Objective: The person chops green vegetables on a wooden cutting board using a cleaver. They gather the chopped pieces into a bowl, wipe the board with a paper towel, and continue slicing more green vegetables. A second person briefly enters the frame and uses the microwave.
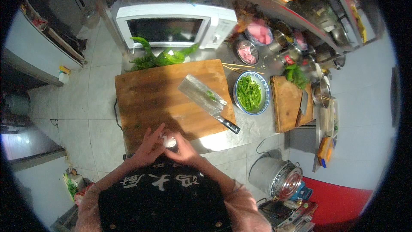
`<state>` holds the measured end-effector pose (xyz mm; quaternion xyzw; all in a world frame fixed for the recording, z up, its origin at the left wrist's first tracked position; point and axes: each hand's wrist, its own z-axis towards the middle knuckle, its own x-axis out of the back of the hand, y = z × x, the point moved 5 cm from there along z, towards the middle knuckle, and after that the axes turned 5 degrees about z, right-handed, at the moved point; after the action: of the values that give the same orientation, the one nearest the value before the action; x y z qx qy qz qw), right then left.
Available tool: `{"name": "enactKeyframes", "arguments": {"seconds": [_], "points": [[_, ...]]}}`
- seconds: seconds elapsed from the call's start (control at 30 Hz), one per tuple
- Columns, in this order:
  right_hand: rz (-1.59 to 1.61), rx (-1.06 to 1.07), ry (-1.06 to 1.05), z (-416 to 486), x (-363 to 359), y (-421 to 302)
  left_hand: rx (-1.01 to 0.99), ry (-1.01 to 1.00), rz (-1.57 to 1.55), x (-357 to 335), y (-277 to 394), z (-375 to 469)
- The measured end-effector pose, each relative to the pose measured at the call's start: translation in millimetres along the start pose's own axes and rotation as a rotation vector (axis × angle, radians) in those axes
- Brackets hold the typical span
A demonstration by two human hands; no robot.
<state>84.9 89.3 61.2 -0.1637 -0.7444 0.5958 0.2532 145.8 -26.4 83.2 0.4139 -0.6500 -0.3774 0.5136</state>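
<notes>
My left hand [149, 148] and my right hand [182, 148] meet at the near edge of a large wooden cutting board [148, 96]. Between their fingers is a small white object [169, 141], partly covered; its kind is unclear, and my right hand's fingers curl around it. Whether my left fingers grip it too cannot be told. A cleaver [202, 95] with bits of green on its blade lies on the board's right part, its black handle towards me. Right of the board, a blue-and-white bowl [267, 98] holds cut green vegetables [248, 93].
Green peppers [173, 54] lie behind the board, before a white microwave [219, 22]. Wooden chopsticks [241, 68] and a metal bowl of pale pink meat [247, 52] are at the back right. A smaller board [286, 103] with a knife [303, 104] stands farther right. A large metal pot [267, 174] is lower right.
</notes>
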Motion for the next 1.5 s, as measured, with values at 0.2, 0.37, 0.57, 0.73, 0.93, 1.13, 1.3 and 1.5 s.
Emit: {"name": "enactKeyframes", "arguments": {"seconds": [0.2,0.37,0.57,0.73,0.93,1.13,1.3,1.5], "points": [[-0.045,-0.025,0.020,0,-1,4,-0.029,-0.070,0.093,-2,0,-4],[-0.106,0.142,0.058,0,2,0,-0.060,-0.081,0.067,-2,5,-6],[-0.137,0.278,0.076,-7,7,-10,-0.015,-0.078,-0.075,-7,-15,-12],[-0.116,0.245,0.083,-12,5,-6,-0.049,-0.072,-0.462,-24,-52,-4],[-0.208,0.450,0.218,-13,1,-8,-0.076,-0.091,-0.524,-26,-62,-4],[-0.604,0.526,0.206,-19,6,-18,0.001,-0.115,-0.391,-23,-57,-10],[-0.421,0.349,0.285,-19,1,-9,0.101,-0.247,-0.539,-21,-42,-8],[0.044,0.261,0.347,-14,-5,5,0.139,-0.148,-0.451,-10,-12,-11]]}}
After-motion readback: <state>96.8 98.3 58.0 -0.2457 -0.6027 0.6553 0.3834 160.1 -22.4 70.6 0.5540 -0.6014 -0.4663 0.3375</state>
